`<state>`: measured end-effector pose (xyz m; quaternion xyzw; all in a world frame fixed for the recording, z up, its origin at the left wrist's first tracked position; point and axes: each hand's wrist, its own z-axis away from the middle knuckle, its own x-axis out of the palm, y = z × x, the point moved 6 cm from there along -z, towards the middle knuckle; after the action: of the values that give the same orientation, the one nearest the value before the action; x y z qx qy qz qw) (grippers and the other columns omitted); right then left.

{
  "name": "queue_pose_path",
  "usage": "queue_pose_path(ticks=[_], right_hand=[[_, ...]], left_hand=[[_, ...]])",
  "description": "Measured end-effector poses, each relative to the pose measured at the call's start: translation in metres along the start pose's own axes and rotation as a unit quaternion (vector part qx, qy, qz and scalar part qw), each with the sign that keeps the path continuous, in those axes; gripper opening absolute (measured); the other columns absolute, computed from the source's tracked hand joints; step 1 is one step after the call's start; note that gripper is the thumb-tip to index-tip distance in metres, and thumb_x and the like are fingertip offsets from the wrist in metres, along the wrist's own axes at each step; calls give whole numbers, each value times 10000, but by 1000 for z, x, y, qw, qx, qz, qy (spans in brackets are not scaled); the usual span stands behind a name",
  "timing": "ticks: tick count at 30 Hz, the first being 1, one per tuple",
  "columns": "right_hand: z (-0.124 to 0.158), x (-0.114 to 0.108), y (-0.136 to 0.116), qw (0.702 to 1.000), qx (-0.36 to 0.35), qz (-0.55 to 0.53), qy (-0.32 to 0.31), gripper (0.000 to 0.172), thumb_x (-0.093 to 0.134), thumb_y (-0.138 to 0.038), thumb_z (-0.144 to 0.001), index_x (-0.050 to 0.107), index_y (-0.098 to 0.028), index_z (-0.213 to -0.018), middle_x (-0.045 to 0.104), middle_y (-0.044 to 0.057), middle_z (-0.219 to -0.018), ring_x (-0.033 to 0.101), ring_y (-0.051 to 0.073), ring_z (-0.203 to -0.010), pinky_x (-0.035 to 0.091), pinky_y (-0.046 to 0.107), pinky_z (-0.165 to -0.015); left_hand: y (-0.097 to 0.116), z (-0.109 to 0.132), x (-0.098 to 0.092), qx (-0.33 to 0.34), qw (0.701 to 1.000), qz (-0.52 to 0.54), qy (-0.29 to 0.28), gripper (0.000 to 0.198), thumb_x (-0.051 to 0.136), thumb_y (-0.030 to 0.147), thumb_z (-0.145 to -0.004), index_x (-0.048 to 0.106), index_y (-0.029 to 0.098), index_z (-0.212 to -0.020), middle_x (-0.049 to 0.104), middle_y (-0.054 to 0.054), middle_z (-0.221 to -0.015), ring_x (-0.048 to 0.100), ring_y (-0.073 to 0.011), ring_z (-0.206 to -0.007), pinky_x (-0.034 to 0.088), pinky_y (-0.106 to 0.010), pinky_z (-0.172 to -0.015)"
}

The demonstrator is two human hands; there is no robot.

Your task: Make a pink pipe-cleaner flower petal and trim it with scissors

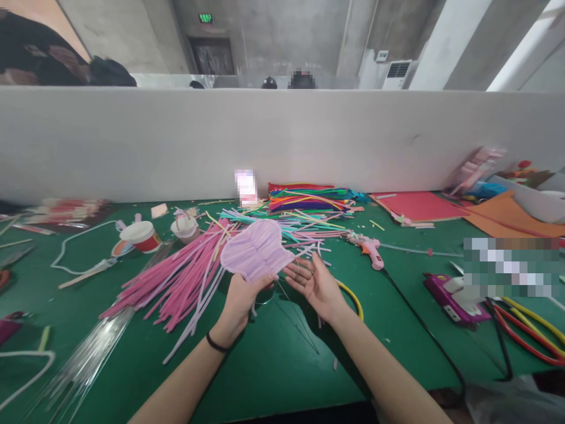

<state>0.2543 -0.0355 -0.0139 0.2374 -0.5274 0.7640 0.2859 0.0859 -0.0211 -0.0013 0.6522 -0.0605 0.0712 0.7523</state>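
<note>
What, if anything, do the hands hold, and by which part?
The left hand holds the lilac piece by its lower edge; whether the right hand grips anything cannot be told.

Diffuse light casts soft shadows on the green tabletop (286,386), with stretched edges and pixelated patches.

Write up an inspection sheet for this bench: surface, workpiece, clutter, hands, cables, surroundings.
Surface: green tabletop, small scraps scattered.
Job's things: lilac panel, held up; pink stems to its left.
Clutter: glue gun, red-and-white cup, red sheet.
Hands: left hand grips the panel; right hand near its right tip, contact unclear.
Cables: black cable from the glue gun; white cord at left.
Surroundings: pale partition behind; people beyond.
</note>
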Motion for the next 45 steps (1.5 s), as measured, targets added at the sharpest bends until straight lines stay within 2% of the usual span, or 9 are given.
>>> queue_pose_path(ticks=[3, 6, 10, 18, 24, 29, 36, 42, 45], right_hand=[[-1, -3, 8, 996, 79, -48, -5, 342, 477, -459, -940, 617, -147, -933, 739, 101, -871, 725, 202, -831, 575, 371, -792], [0, -3, 9, 995, 96, -30, -19, 407, 494, -534, -911, 633, -153, -947, 737, 95, -857, 726, 215, -787, 584, 408, -746], [3, 1, 7, 997, 67, 16, -32, 403, 552, -547, -876, 650, -164, -959, 737, 98, -920, 723, 206, -777, 585, 425, -756], [6, 4, -1, 998, -14, 59, -25, 331, 750, -478, -738, 683, -161, -810, 723, 40, -791, 707, 158, -716, 586, 308, -755], [4, 1, 0, 992, -55, 113, 11, 362, 802, -465, -658, 725, -150, -820, 736, 39, -797, 693, 144, -698, 578, 270, -714], [3, -2, -2, 986, -88, 133, 40, 381, 830, -461, -588, 737, -154, -794, 736, 25, -762, 676, 151, -667, 570, 268, -655], [6, -2, -5, 980, -57, 189, 36, 424, 760, -546, -659, 723, -155, -819, 742, 63, -789, 700, 170, -651, 570, 257, -579], [2, -6, -12, 963, -133, 228, 45, 442, 735, -601, -652, 653, -167, -666, 703, 38, -621, 686, 202, -598, 555, 299, -572], [2, -8, -15, 958, -160, 233, 49, 431, 723, -595, -670, 649, -171, -669, 695, 29, -613, 671, 199, -589, 547, 307, -582]], left_hand=[[-1, 1, 2, -10, 1000, 15, -12, 589, 872, 253, -526, 692, 113, -1068, 745, -127, -1029, 712, -274, -883, 596, -339, -710], [0, 4, 6, -7, 1000, 15, -12, 582, 864, 255, -535, 690, 120, -1074, 745, -125, -1034, 705, -285, -915, 591, -335, -702], [2, 7, 9, 6, 1000, 10, -7, 591, 849, 261, -545, 681, 135, -1098, 743, -122, -1047, 700, -297, -935, 588, -353, -709], [2, 6, 11, 34, 999, -12, -18, 618, 842, 258, -546, 674, 147, -1130, 738, -116, -1072, 654, -327, -1066, 561, -434, -852], [0, 5, 12, 40, 999, -14, -16, 642, 857, 258, -530, 678, 143, -1135, 732, -124, -1088, 650, -334, -1077, 515, -471, -933], [-1, 6, 12, 38, 999, -18, -22, 633, 864, 283, -517, 694, 150, -1113, 734, -126, -1082, 648, -344, -1080, 526, -468, -916], [5, 8, 12, 18, 999, -22, -43, 581, 854, 284, -548, 699, 156, -1093, 743, -121, -1049, 687, -340, -969, 586, -441, -773], [0, 8, 12, -30, 991, -12, -130, 620, 851, 216, -549, 664, 139, -1134, 707, -147, -1139, 664, -335, -1030, 586, -420, -792], [-1, 8, 12, -39, 989, 4, -142, 580, 834, 233, -601, 650, 121, -1140, 693, -167, -1159, 667, -325, -1029, 581, -420, -812]])
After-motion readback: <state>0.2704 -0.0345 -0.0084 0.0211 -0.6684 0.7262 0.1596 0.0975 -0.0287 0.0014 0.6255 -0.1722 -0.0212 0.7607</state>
